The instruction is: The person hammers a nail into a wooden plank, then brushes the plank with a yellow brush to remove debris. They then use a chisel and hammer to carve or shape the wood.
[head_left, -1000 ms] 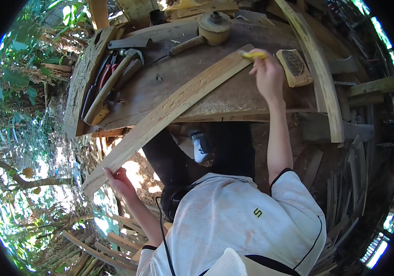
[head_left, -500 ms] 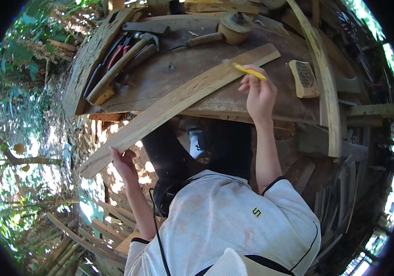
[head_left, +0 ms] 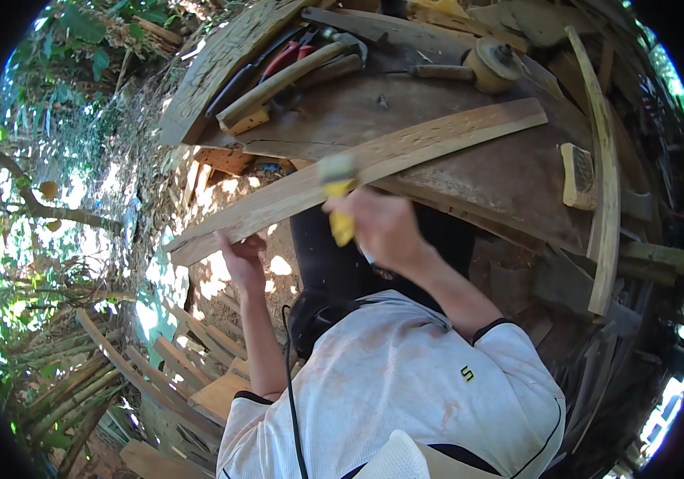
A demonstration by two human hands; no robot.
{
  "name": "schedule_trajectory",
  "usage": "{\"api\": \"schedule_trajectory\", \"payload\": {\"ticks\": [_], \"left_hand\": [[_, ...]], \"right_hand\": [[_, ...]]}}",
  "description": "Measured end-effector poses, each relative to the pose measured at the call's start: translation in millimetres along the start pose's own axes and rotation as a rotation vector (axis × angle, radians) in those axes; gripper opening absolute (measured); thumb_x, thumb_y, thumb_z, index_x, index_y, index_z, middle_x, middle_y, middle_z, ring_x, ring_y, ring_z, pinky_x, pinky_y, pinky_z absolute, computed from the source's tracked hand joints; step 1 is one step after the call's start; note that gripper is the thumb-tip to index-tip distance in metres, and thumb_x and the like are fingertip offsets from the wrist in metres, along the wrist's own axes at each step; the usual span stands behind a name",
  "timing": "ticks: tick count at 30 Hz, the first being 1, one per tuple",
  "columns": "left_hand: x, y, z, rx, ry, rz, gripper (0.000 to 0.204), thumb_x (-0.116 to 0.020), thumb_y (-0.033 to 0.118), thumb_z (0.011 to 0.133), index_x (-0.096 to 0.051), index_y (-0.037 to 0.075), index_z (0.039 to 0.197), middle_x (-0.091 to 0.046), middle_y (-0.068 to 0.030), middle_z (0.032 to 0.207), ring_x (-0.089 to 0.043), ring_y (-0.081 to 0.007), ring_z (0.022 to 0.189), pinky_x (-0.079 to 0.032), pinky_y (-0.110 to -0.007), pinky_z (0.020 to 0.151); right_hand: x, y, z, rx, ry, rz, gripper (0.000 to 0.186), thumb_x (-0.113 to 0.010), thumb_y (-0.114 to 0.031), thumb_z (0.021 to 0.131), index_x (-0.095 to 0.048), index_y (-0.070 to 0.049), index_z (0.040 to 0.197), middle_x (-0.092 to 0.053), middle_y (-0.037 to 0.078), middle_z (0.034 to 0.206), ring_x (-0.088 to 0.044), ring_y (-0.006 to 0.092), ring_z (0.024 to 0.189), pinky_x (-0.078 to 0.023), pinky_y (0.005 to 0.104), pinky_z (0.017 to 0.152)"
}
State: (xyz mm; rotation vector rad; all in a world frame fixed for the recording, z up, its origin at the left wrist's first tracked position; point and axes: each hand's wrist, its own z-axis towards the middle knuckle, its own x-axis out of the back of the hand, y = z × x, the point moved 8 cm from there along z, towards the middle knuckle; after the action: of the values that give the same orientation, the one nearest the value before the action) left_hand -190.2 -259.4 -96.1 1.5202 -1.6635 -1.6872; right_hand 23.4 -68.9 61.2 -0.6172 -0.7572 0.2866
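Note:
A long pale wooden plank (head_left: 446, 142) slants across the near edge of the workbench (head_left: 310, 116), its left end jutting past the bench. My left hand (head_left: 244, 259) grips that end from the near edge, thumb at the side and the other fingers partly hidden beneath. Closed round the yellow handle of a flat paintbrush (head_left: 339, 185) is my right hand (head_left: 388, 227). The brush is blurred by motion, with its pale bristles over the middle of the plank; whether they touch the wood is hard to tell.
At the bench's back left lie a hammer (head_left: 286, 84) and red-handled pliers (head_left: 284, 57). A round wooden object (head_left: 494, 65) sits at the back. Rightward are a small wood block (head_left: 577, 176) and a long curved strip (head_left: 604, 176). Wood offcuts (head_left: 198, 367) lie at lower left.
My right hand has swept the paintbrush left and nearer, from the plank's far right end to its middle. My left hand still holds the left end. The whole view has shifted.

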Motion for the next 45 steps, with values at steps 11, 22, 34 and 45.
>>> {"api": "schedule_trajectory", "payload": {"ticks": [11,22,34,45], "left_hand": [[17.6,-0.4,-11.6,-0.064,-0.186,-0.191,0.081,-0.021,0.074,0.104,-0.057,0.008,0.133,-0.065,-0.0055,0.11,-0.058,-0.0207,0.089,-0.046,-0.037,0.071],[37.8,-27.8,-28.2,0.137,0.332,-0.437,0.101,-0.031,0.09,0.091,-0.054,0.003,0.137,-0.064,-0.01,0.12,-0.06,-0.0215,0.111,-0.046,-0.039,0.106],[20.8,-10.4,-19.7,-0.025,-0.059,-0.336,0.118,-0.029,0.102,0.077,-0.063,0.003,0.131,-0.068,-0.01,0.101,-0.059,-0.0228,0.088,-0.047,-0.036,0.081],[9.7,-8.8,-12.2,-0.057,0.013,-0.217,0.104,-0.018,0.089,0.094,-0.065,-0.001,0.118,-0.065,-0.018,0.071,-0.057,-0.0278,0.064,-0.043,-0.037,0.063]], "right_hand": [[-25.8,-14.8,12.7,-0.057,0.061,0.125,0.027,-0.068,0.0,0.087,-0.07,-0.007,0.112,-0.07,0.01,0.085,-0.071,0.0254,0.067,-0.056,0.0341,0.059],[-141.9,-52.1,31.5,-0.069,0.052,0.745,0.036,-0.067,0.004,0.085,-0.069,-0.01,0.118,-0.071,0.011,0.096,-0.072,0.0297,0.079,-0.057,0.0359,0.067],[-89.3,-22.7,27.9,-0.082,-0.107,0.685,0.019,-0.07,-0.004,0.091,-0.069,-0.008,0.11,-0.072,0.01,0.089,-0.071,0.0201,0.071,-0.055,0.0325,0.064],[19.4,40.5,-4.0,-0.282,0.111,0.655,0.022,-0.056,-0.021,0.109,-0.067,-0.002,0.112,-0.065,0.005,0.084,-0.064,0.0113,0.065,-0.051,0.025,0.061]]}}
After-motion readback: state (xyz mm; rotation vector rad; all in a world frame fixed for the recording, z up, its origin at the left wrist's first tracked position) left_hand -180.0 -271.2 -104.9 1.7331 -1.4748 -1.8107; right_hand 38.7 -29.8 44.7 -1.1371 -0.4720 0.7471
